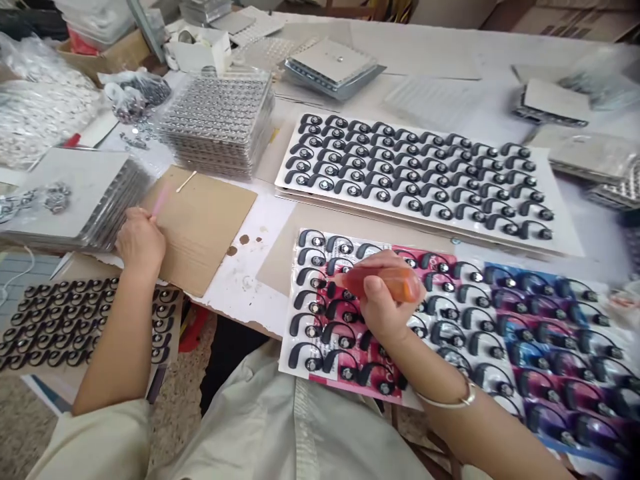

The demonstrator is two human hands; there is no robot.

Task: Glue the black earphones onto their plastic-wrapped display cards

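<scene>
Head view, left to right: the left hand [141,243], bent at the wrist, rests at the edge of a brown cardboard sheet [210,227], its fingers [134,217] closed on a pink stick [160,200]. One cotton swab [186,181] lies on the cardboard, apart from the hand. The right hand [383,307] reaches forward, its fingers [373,287] gripping an orange tool [390,283] above a printed card [330,380] carrying dozens of black hook-shaped earpieces [310,360] in rows.
</scene>
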